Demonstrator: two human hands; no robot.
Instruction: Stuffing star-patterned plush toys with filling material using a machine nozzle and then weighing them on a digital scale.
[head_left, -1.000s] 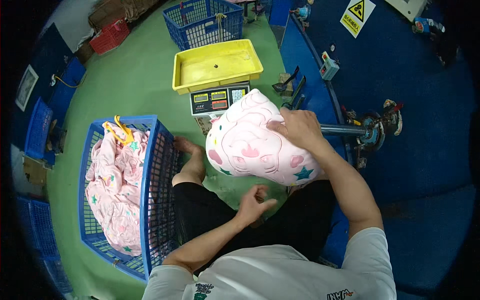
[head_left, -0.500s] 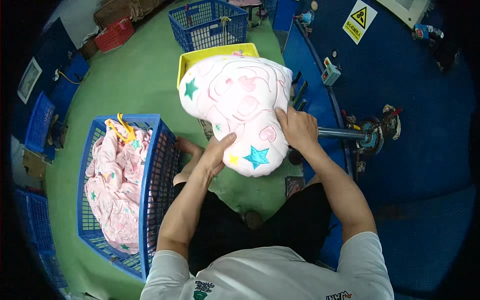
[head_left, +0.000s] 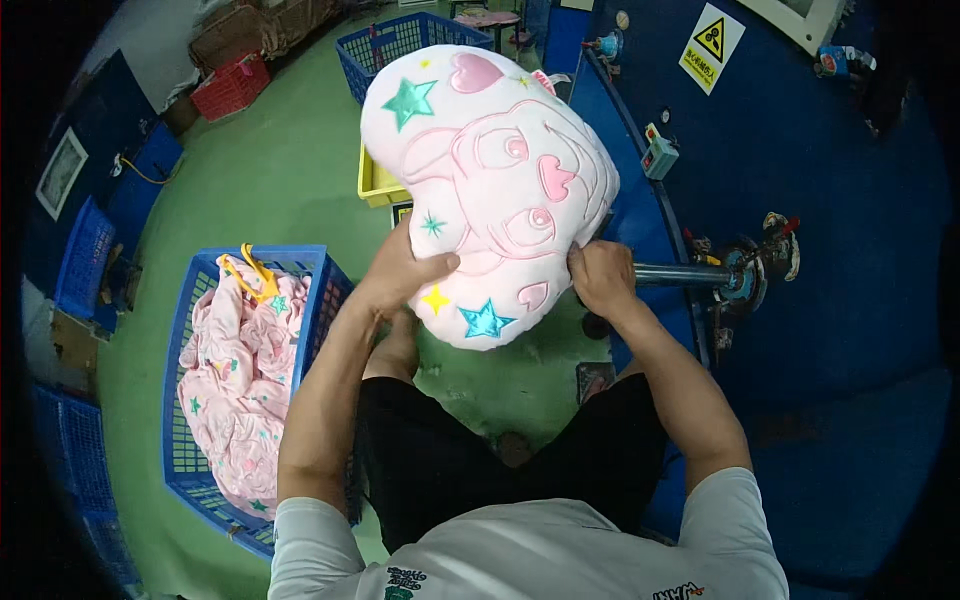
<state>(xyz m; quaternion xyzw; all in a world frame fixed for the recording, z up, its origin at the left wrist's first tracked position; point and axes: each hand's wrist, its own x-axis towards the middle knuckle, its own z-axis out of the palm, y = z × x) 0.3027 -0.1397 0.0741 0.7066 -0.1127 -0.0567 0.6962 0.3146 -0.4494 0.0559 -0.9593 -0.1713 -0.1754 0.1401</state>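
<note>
A plump pale pink plush pillow (head_left: 500, 215) is held up in front of me between both hands. Embroidered on its face are an animal's eyes and snout, with pink hearts and green, blue and yellow stars. My left hand (head_left: 412, 265) grips the left edge near its narrower middle, thumb lying on top. On the opposite edge my right hand (head_left: 602, 278) is closed, pinching the fabric beside the small heart. Fingers of both hands are partly hidden under the pillow. Just right of my right hand is a horizontal metal tube (head_left: 680, 275).
A blue basket (head_left: 318, 290) of limp pink plush covers (head_left: 235, 385) stands at my left. Beyond the pillow are a yellow bin (head_left: 380, 185) and another blue basket (head_left: 362, 50). Blue machine panels (head_left: 830, 300) and a small switch box (head_left: 658, 158) line the right side.
The pillow has tilted up and turned, so its embroidered face shows more fully and it covers more of the yellow bin. My left hand has shifted up and left along its edge.
</note>
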